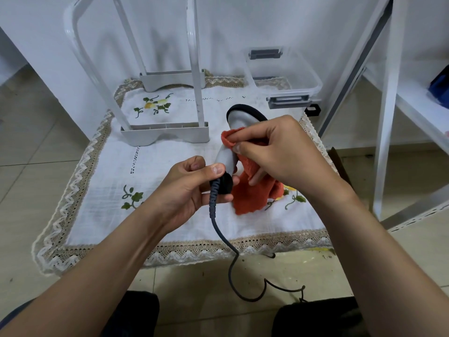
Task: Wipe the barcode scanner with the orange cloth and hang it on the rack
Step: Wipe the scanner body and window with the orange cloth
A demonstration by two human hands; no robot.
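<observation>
A grey barcode scanner [239,119] with a black rim is held above the white embroidered tablecloth [170,156]. My left hand [192,188] grips the black base of its handle, where the dark cable [220,229] comes out. My right hand [274,149] pinches the orange cloth [252,193] and wraps it around the scanner's neck; the cloth's lower part hangs down to the table. The white rack [167,132] stands on the table behind and left of the scanner, with nothing hanging on it.
A clear plastic box [289,76] with grey latches sits at the back right corner. White metal shelving [386,117] rises on the right. The cable trails off the table's front edge and loops on the tiled floor [267,295]. My knees show at the bottom.
</observation>
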